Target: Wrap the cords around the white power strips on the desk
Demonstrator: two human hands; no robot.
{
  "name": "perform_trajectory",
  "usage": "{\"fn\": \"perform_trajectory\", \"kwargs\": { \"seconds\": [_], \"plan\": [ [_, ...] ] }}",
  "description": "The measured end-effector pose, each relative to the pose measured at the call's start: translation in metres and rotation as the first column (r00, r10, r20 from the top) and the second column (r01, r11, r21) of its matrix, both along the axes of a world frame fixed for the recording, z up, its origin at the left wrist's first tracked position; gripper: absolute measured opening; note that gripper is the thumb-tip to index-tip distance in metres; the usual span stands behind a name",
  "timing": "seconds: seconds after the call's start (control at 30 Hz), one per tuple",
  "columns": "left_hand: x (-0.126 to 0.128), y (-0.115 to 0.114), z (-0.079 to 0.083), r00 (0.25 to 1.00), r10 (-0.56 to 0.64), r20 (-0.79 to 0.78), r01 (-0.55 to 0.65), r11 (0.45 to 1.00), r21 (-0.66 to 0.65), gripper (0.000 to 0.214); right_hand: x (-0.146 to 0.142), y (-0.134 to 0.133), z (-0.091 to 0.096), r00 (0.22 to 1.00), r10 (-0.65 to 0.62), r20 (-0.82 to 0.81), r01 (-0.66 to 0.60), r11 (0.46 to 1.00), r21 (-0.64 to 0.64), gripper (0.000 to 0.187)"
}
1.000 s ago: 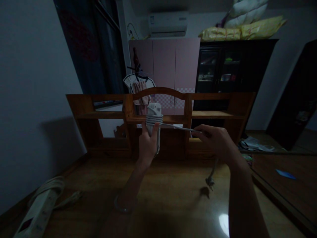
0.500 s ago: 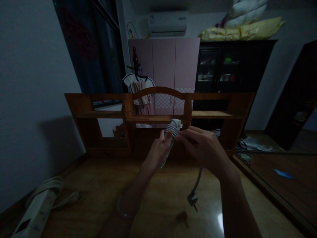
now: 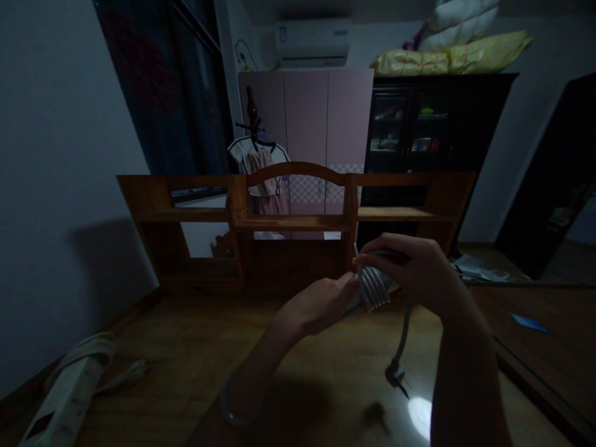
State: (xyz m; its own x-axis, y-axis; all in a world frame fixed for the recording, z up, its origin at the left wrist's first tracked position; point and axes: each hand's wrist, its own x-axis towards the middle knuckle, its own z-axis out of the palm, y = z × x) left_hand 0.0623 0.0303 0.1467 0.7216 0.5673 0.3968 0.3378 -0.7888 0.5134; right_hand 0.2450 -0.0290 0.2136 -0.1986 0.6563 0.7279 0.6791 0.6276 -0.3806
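My left hand (image 3: 321,304) grips a white appliance with its white cord wound around it (image 3: 372,287), held tilted low over the wooden desk (image 3: 186,347). My right hand (image 3: 414,270) is closed over the wound cord from above. The loose end of the cord hangs down from my right hand, and its plug (image 3: 395,375) dangles just above the desk. A bracelet (image 3: 233,403) sits on my left wrist. The appliance body is mostly hidden by both hands.
A wooden shelf unit (image 3: 298,220) stands along the back of the desk. A white power strip (image 3: 69,391) with its cable lies at the desk's front left. Behind are a pink wardrobe (image 3: 305,124), a dark cabinet (image 3: 419,130) and hanging clothes (image 3: 261,167).
Both hands moved right and down with the appliance, which tipped from upright to nearly flat. The right hand came in over the wound cord. The dangling plug swung.
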Motion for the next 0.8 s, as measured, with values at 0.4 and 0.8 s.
{"fn": "perform_trajectory", "kwargs": {
  "seconds": [0.4, 0.8],
  "plan": [
    [0.002, -0.041, 0.02, 0.975, 0.014, -0.223, 0.024, 0.986, 0.165, 0.035, 0.015, -0.007, 0.004, 0.992, 0.075, -0.099, -0.098, 0.963, -0.252, 0.022],
    [0.003, -0.054, 0.022, 0.977, -0.073, -0.202, 0.119, 0.968, 0.223, 0.046, 0.053, 0.011, -0.006, 0.992, 0.107, -0.068, -0.125, 0.918, -0.375, 0.033]
  ]
}}
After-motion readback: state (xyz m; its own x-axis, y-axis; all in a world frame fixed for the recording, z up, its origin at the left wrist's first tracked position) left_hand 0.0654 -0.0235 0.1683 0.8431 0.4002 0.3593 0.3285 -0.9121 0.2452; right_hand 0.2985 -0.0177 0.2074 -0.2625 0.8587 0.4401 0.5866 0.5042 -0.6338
